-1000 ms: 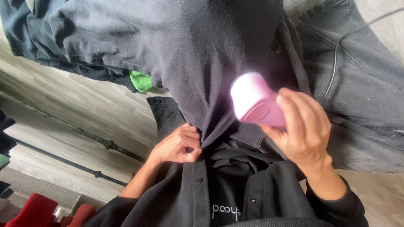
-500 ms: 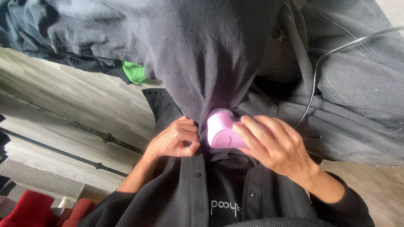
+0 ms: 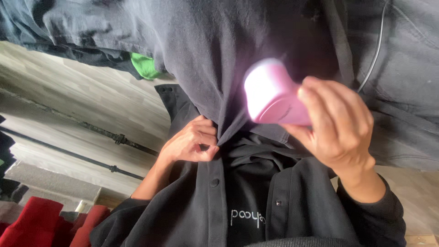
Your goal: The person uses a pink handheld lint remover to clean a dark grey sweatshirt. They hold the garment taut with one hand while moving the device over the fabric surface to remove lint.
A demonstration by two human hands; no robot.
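A dark grey garment (image 3: 206,50) hangs across the upper part of the head view. My left hand (image 3: 190,144) pinches its lower edge and pulls it taut down toward my chest. My right hand (image 3: 336,126) grips a small pink handheld device (image 3: 272,93), held against the grey cloth to the right of the pinched fold. A thin cord (image 3: 377,50) runs up from behind that hand over the dark clothing on the right. I wear a black buttoned jacket (image 3: 210,201) over a black top.
More dark garments (image 3: 402,91) hang at the right and upper left, with a bright green piece (image 3: 144,66) showing between them. Pale wooden boards (image 3: 68,114) and a black metal rod (image 3: 73,155) lie at the left. Red fabric (image 3: 32,222) sits at the bottom left.
My right hand has moved the pink device up and to the right along the grey garment, away from my left hand. The left hand keeps its pinch on the cloth.
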